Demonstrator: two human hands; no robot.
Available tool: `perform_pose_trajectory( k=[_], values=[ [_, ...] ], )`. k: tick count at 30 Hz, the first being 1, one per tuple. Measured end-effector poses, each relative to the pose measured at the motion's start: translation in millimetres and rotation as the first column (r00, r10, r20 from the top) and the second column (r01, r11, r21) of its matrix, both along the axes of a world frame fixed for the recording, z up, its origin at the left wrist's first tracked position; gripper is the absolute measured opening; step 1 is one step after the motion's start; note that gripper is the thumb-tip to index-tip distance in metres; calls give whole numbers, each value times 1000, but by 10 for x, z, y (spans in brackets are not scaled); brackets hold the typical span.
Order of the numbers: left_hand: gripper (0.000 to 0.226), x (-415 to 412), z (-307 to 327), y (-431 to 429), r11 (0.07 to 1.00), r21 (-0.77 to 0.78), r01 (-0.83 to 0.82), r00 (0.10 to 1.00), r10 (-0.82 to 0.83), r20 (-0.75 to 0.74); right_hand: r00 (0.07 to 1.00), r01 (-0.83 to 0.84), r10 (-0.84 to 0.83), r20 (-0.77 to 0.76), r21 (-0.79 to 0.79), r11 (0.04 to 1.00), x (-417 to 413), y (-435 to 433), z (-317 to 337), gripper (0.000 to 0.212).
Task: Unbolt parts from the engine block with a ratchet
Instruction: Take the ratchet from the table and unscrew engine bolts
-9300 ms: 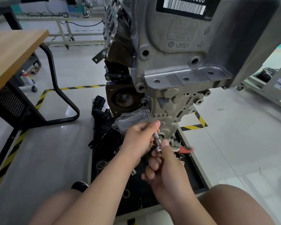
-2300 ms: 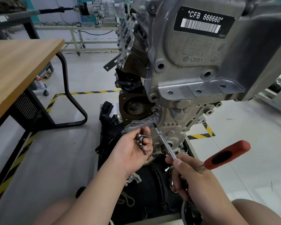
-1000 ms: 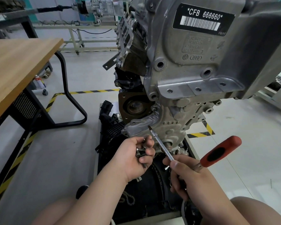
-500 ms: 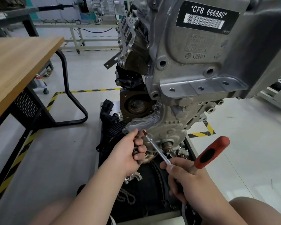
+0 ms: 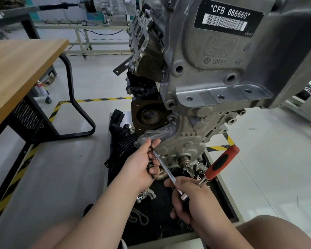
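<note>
The engine block [image 5: 214,72] hangs upright, filling the view from 12 to 2 o'clock, with its front cover [image 5: 183,139] facing the person. The right hand [image 5: 192,200] is wrapped round the head end of the ratchet [image 5: 221,163]. The red-and-black handle sticks out toward 1 o'clock, where it is free to swing. From that hand the thin extension bar [image 5: 164,166] slants to 11 o'clock, giving reach to the cover's left edge.

The left hand [image 5: 138,168] pinches the bar's tip between thumb and forefinger, apparently steering it onto a fastener at the cover's flange. I cannot tell whether the tip is seated. Its other fingers curl over what look like loose bolts [image 5: 150,165], probably kept there so they don't go astray.

The black tray [image 5: 223,203] under the engine, at 6 o'clock, holds a chain [image 5: 139,217] and small parts. A wooden desk [image 5: 16,69] stands at 9 o'clock.
</note>
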State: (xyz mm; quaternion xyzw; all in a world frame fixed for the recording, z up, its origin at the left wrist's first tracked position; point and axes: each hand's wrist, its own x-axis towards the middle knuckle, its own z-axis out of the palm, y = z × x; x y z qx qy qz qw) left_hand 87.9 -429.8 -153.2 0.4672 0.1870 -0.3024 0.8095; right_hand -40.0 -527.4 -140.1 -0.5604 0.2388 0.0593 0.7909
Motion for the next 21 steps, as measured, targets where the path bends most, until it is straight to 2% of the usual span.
perform_pose_trajectory(
  k=[3, 6, 9, 11, 13, 14, 17, 19, 21],
  values=[
    [35, 39, -37, -9, 999, 39, -28, 999, 26, 44, 999, 51, -44, -32, 266, 963, 32, 103, -51, 30],
    [34, 87, -74, -5, 998, 56, -38, 995, 32, 96, 993, 105, -57, -100, 588, 802, 80, 176, -111, 26],
    [37, 131, -108, -9, 982, 189, -19, 979, -21, 204, 991, 129, -65, -115, 738, 663, 101, 225, -156, 27],
    [45, 151, -113, -10, 943, 333, -3, 960, -90, 265, 989, 146, -81, -122, 777, 612, 108, 266, -179, 27],
    [52, 172, -86, 5, 880, 475, 12, 932, -181, 313, 987, 163, -96, -131, 779, 606, 118, 306, -185, 27],
    [55, 188, -74, 18, 822, 570, 4, 899, -253, 358, 985, 170, -104, -135, 764, 622, 123, 323, -189, 26],
    [54, 235, -70, 50, 536, 828, -165, 708, -520, 478, 984, 177, -122, -128, 677, 714, 136, 365, -203, 24],
    [53, 251, -74, 63, 428, 857, -287, 646, -574, 503, 987, 163, -126, -104, 617, 770, 142, 384, -215, 25],
    [54, 266, -78, 71, 409, 843, -350, 636, -557, 534, 987, 160, -139, -81, 585, 795, 153, 394, -233, 24]
  ],
)
